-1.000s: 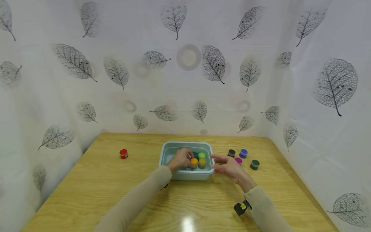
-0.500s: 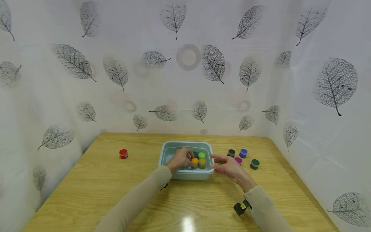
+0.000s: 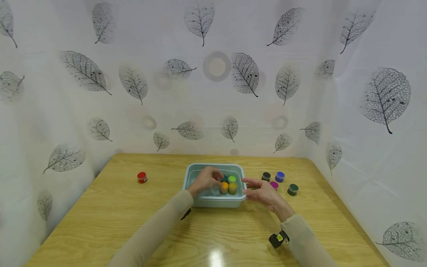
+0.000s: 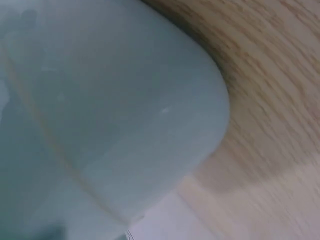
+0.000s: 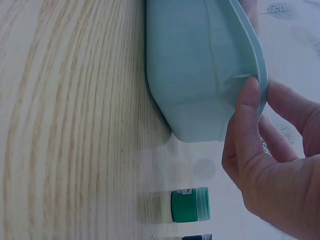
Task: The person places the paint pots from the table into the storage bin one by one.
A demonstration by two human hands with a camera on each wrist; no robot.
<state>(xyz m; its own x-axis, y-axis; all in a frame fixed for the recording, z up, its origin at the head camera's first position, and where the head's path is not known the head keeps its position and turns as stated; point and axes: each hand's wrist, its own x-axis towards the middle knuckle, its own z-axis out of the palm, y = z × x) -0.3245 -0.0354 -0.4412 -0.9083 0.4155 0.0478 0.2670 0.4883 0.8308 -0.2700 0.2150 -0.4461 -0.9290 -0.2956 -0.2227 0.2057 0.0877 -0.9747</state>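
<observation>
A pale blue-green plastic basin (image 3: 213,203) stands on the table, holding several small paint jars at its right end. These include an orange jar (image 3: 224,188), a yellow jar (image 3: 232,188), one with a light green lid (image 3: 231,179) and a dark teal one (image 3: 225,178). Inside the basin, my left hand (image 3: 206,180) hovers just left of the orange jar, fingers loosely bent and seemingly holding nothing. My right hand (image 3: 263,193) pinches the basin's right rim between thumb and fingers, as the right wrist view shows. Only the basin's outer wall (image 4: 125,110) and the table appear in the left wrist view.
Right of the basin stand a black jar (image 3: 266,176), a blue jar (image 3: 280,176), a magenta jar (image 3: 274,185) and a dark green jar (image 3: 293,189). A red jar (image 3: 142,177) sits alone on the left. A leaf-patterned curtain (image 3: 213,111) surrounds the table.
My left hand pushed the orange jar slightly right against the yellow one, then let go and drew back a little left. The right hand stays on the rim.
</observation>
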